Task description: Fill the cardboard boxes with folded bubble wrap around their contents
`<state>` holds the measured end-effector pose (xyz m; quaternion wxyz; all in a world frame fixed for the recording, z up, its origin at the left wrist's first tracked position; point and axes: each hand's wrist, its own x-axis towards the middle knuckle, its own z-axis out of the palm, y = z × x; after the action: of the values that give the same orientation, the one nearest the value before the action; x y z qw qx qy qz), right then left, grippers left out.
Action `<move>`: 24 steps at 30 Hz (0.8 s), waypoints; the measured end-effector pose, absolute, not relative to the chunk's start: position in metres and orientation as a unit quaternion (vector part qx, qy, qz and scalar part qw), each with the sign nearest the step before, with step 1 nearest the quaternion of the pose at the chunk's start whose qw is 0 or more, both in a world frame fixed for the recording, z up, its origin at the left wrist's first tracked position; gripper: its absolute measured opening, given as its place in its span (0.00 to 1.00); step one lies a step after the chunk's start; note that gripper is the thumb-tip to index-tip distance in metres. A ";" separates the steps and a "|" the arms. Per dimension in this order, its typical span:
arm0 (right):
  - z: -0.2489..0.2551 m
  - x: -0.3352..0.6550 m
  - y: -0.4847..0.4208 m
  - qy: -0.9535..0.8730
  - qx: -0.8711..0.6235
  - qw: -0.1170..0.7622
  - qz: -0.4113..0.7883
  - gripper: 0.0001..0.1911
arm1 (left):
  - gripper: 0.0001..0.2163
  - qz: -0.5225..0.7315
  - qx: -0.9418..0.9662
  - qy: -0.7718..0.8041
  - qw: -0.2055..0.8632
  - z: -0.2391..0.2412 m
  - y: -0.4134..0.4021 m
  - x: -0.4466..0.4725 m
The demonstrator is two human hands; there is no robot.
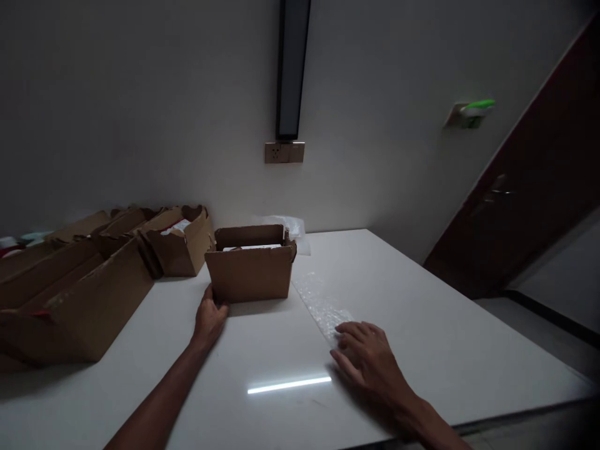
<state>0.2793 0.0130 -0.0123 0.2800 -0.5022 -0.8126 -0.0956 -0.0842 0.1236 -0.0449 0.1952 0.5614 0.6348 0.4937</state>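
An open-topped cardboard box stands in the middle of the white table, with something white inside it. My left hand grips its lower front left corner, fingers along the side and thumb by the front's bottom edge. To the right, a strip of clear bubble wrap lies flat on the table. Over the near end of that strip is my right hand, open, palm down with the fingers a little bent and apart. Whether its fingertips touch the wrap I cannot tell.
Several open cardboard boxes stand along the left; one smaller box holds something white and red. More clear plastic wrap lies behind the middle box, near the wall. A socket panel is on the wall, and a dark door is at right.
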 end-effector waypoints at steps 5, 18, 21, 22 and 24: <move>0.005 0.252 0.052 -0.759 -0.521 0.373 0.117 0.13 | 0.30 0.528 0.559 0.609 0.197 -0.047 0.120 -0.082; -0.011 0.190 0.121 -0.749 -0.477 0.377 0.264 0.32 | 0.23 0.593 0.473 0.583 0.291 -0.039 0.099 -0.080; -0.029 0.210 0.071 -0.781 -0.461 0.369 0.205 0.33 | 0.20 0.589 0.461 0.575 0.331 -0.044 0.056 -0.081; -0.035 0.218 0.055 -0.795 -0.451 0.361 0.185 0.34 | 0.19 0.584 0.461 0.572 0.346 -0.046 0.040 -0.082; -0.046 0.231 0.029 -0.821 -0.429 0.344 0.156 0.39 | 0.18 0.574 0.459 0.572 0.365 -0.050 0.012 -0.086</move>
<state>0.2309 0.0291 -0.0458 0.3438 -0.4288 -0.8208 0.1557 -0.0864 0.0116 -0.0496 0.3647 0.4586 0.5718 0.5742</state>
